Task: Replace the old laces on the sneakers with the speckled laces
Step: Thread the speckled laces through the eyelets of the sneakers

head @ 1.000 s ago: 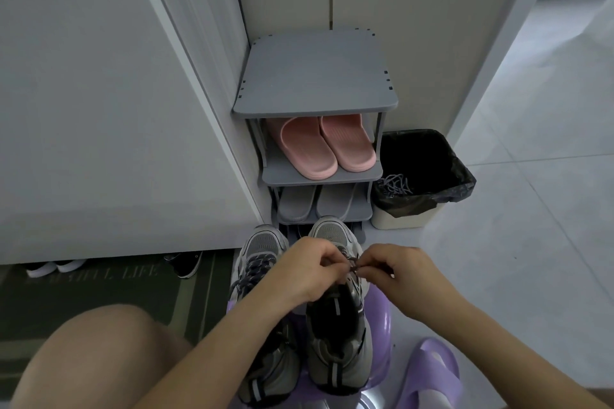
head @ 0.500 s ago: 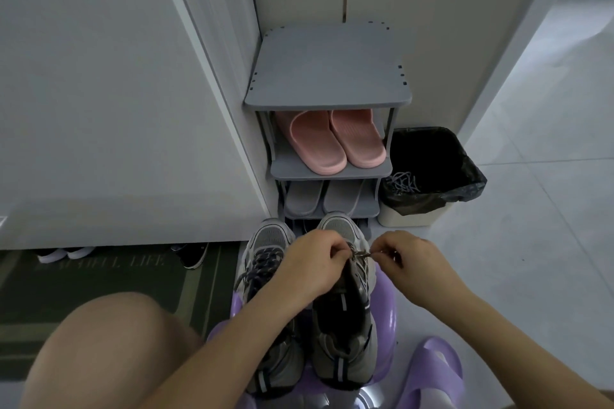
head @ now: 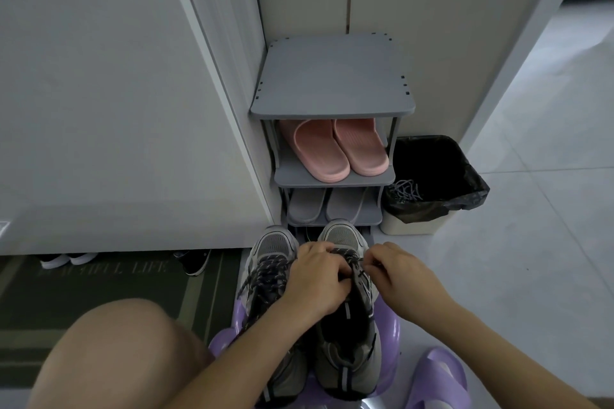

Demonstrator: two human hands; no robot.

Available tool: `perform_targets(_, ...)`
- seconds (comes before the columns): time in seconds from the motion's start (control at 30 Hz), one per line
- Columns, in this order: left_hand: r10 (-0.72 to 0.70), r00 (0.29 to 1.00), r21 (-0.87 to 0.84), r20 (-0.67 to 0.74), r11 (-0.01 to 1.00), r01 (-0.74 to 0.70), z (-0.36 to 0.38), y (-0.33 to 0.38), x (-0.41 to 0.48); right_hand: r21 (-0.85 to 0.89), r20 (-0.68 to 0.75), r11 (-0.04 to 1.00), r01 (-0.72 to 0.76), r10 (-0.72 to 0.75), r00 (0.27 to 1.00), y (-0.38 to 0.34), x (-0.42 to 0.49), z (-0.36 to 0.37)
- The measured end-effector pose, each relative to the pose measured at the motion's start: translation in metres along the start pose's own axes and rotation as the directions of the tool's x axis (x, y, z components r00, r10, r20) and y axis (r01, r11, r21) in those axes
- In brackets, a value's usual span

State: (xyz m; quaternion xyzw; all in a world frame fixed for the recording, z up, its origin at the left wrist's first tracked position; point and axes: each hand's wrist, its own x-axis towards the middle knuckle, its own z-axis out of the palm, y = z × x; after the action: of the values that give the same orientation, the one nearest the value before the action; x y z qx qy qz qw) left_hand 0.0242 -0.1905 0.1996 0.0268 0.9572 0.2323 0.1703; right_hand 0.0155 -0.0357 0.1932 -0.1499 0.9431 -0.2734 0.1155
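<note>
In front of the shoe rack point(head: 332, 83), both your hands are at work on one sneaker point(head: 345, 339). It stands toe toward the rack on a purple stool point(head: 388, 332). Your left hand point(head: 319, 279) has its grip closed on the sneaker's upper, fingers curled over the tongue and the eyelet edge. Your right hand point(head: 402, 272) holds a narrow grip, fingertips curled in to pinch the speckled lace point(head: 349, 255) just beside the eyelets. That lace crosses the sneaker only near the toe, and the opening behind it gapes unlaced.

To the left as you face the rack, the second sneaker point(head: 269, 276) sits against the first on the stool. A dark speckled lace is crossed down its front.

Just right of the rack stands a bin point(head: 412, 226) with a black liner. Pale laces point(head: 407, 191) lie tangled at the rim nearest the rack. Pink slippers point(head: 335, 149) fill the rack's middle shelf, with grey slippers point(head: 322, 206) one shelf lower. A purple slipper point(head: 438, 375) lies on the floor well in front of the rack, right of the stool. Your bare knee point(head: 116, 349) rises left of the stool, above a dark doormat point(head: 99, 295) that runs left from the rack's foot.
</note>
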Motion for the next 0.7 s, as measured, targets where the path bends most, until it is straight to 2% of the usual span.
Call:
perform_targets(0.13, 0.013, 1.000, -0.008, -0.012, 1.000, -0.013, 0.002, -0.002, 0.002, 0.025, -0.011, 1.000, -0.015, 0.016, 1.000, 0.001, 0.003, 0.002)
perform_targets(0.3, 0.022, 0.999, -0.008, -0.028, 1.000, -0.022, 0.005, -0.003, 0.005, -0.039, 0.023, 0.999, -0.009, 0.009, 1.000, 0.002, 0.003, 0.011)
perform_targets(0.43, 0.034, 0.998, 0.002, -0.052, 0.999, -0.034, 0.006, -0.005, 0.006, 0.010, -0.019, 1.000, -0.002, 0.002, 1.000, 0.001, 0.006, 0.010)
perform_targets(0.5, 0.042, 0.998, 0.011, -0.045, 0.999, -0.041, 0.006, -0.005, 0.006, -0.035, -0.085, 0.999, -0.036, 0.033, 0.996, 0.004, 0.005, 0.004)
perform_targets(0.57, 0.057, 0.997, 0.037, -0.055, 0.998, -0.055, 0.004, -0.006, 0.007, -0.071, -0.229, 0.996, -0.054, 0.036, 0.973, 0.006, -0.003, -0.004)
perform_targets(0.6, 0.065, 0.996, 0.049, -0.067, 0.997, -0.062, 0.002, -0.007, 0.008, -0.067, -0.234, 0.995, -0.074, 0.056, 0.970, 0.005, -0.010, -0.008)
perform_targets(0.7, 0.086, 0.993, 0.081, -0.080, 0.994, -0.079, -0.002, -0.007, 0.009, -0.134, 0.045, 0.975, -0.176, 0.184, 0.982, -0.004, -0.029, -0.001)
